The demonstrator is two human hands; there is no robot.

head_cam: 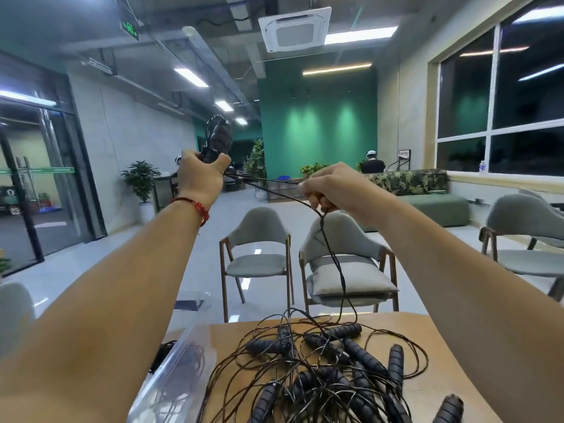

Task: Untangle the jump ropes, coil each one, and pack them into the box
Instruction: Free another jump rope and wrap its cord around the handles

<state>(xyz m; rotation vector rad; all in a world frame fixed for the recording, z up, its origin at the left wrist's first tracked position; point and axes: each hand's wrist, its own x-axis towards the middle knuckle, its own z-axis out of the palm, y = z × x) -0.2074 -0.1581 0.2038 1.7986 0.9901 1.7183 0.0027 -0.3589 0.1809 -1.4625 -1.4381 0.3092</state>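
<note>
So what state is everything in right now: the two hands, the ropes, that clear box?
left hand: raised, grips a black handle.
held handle: upright above the fist.
right hand: pinches the cord.
cord: taut between the hands, then hangs down to the pile.
rope pile: tangled, lying on the table.
clear box: at the table's left edge, dark cords show through it; lid cannot be told.

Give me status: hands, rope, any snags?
Left hand grips the black handles, raised. Right hand pinches the cord, taut between hands. It drops into the tangled pile on the table, not yet free.
</note>
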